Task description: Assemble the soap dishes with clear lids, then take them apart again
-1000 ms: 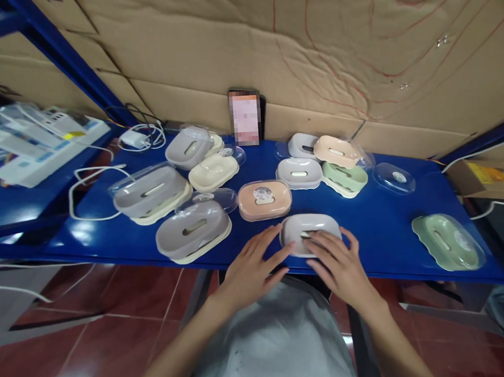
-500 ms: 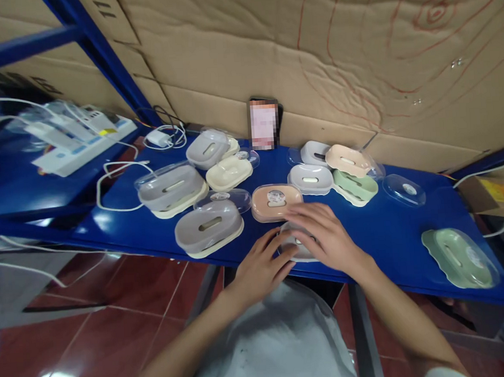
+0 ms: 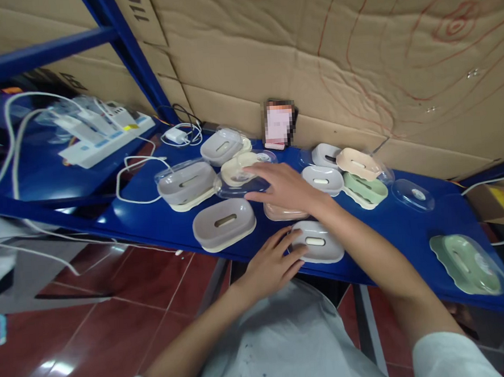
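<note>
Head view, my left hand (image 3: 270, 262) lying flat and loose against the grey soap dish (image 3: 318, 241) at the blue shelf's (image 3: 391, 231) near edge, gripping nothing, my right hand (image 3: 282, 185) reaching past it, fingers spread on the clear lid (image 3: 238, 185), peach dish (image 3: 284, 212) beneath my wrist.

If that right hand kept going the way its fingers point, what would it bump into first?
The right hand points left across the blue shelf. Its fingertips already seem to be at the clear lid by the cream soap dish; beyond lies a grey soap dish. Depth is unclear.
</note>
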Demonstrator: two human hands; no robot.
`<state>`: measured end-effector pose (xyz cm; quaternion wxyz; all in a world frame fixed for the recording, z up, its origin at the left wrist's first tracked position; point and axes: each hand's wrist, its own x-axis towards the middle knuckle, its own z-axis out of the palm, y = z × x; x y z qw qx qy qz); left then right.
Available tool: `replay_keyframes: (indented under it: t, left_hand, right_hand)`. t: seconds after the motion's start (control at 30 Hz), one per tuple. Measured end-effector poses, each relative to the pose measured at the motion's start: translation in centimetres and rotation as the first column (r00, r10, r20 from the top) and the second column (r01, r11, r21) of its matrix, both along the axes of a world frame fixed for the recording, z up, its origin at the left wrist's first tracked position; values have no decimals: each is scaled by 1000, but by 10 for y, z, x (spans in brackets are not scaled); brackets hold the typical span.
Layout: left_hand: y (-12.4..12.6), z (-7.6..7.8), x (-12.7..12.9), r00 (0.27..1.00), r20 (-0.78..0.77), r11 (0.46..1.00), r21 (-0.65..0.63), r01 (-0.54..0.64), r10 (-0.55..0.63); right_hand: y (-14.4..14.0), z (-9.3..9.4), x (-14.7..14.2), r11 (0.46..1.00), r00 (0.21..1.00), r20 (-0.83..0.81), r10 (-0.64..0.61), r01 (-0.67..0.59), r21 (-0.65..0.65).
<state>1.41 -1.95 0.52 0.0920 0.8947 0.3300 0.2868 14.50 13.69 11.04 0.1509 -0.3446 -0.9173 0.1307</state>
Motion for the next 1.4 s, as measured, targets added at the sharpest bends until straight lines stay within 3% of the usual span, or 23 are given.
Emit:
replay_keyframes:
  t: [0.13, 0.27, 0.4, 0.63, 0.87, 1.4]
  left_hand:
    - [0, 3, -1, 999, 42, 999, -45, 12, -10]
    - [-1, 0, -1, 990, 126, 990, -132, -40, 56]
    - [-2, -5, 1, 981, 169, 977, -205, -64, 99]
    - [-2, -4, -2, 978, 192, 969, -246, -27, 76]
    - [-1, -3, -1, 988, 135, 977, -208, -41, 70]
    - [0, -3, -1, 989, 100, 974, -210, -87, 109]
  right_hand:
    - [-78, 2, 74, 956, 961, -199, -193, 230, 182]
    - [-161, -33, 139, 878, 871, -295, -392, 450, 161]
    - [-198, -66, 159, 873, 872, -199, -447, 474, 116]
    - [-192, -79, 143, 933, 938, -98, -333, 343, 112]
    - [-186, -82, 153, 959, 961, -110, -253, 264, 102]
    - [-182, -88, 160, 948, 941, -132, -312, 318, 19]
